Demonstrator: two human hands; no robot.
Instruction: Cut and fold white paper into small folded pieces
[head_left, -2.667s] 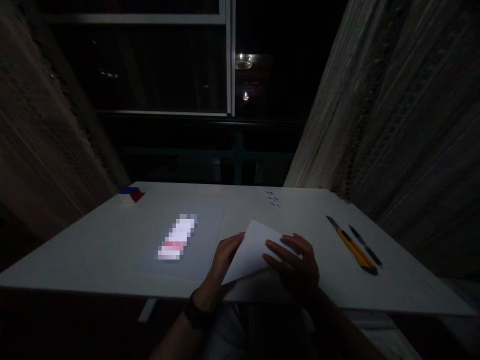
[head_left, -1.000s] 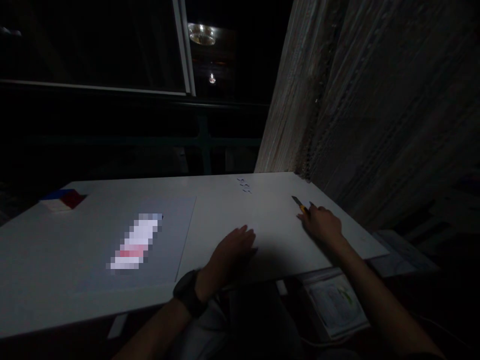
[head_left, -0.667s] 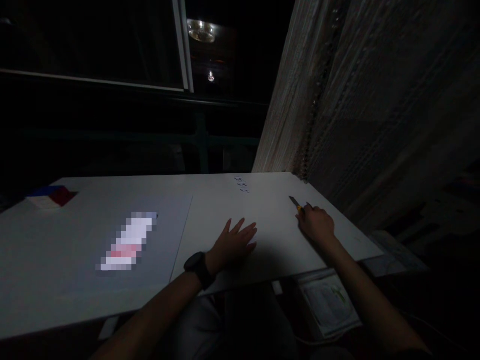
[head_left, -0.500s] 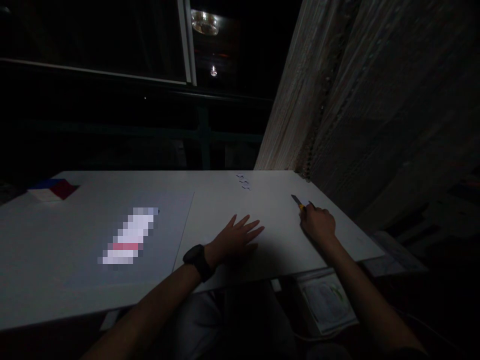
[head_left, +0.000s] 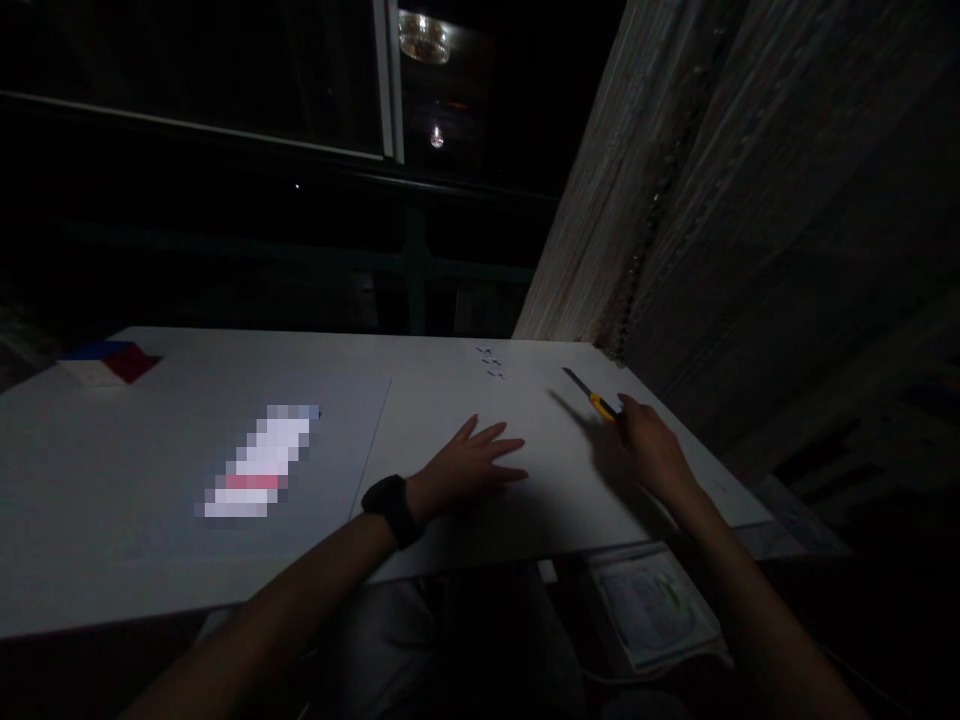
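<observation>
My right hand (head_left: 651,448) grips a yellow and black utility knife (head_left: 601,405) by its handle end. The knife is lifted off the white table (head_left: 435,400), its blade pointing up and left, and a shadow falls below it. My left hand (head_left: 472,462), with a black watch (head_left: 392,508) on the wrist, rests over the table with fingers spread and holds nothing. To its left lies a pale sheet (head_left: 176,420), with a bright, pixelated phone-like shape (head_left: 259,460) on it. Small dark marks or bits (head_left: 491,362) lie beyond my left hand, too small to make out.
A blue, red and white cube (head_left: 109,362) sits at the table's far left corner. A curtain (head_left: 600,180) hangs behind the right end. Below the front edge is a box-like item with a clear cover (head_left: 651,605). A dark window fills the back.
My right hand has raised the utility knife off the table, so more of its yellow body shows. My left hand has stayed nearly in place. The view has shifted slightly.
</observation>
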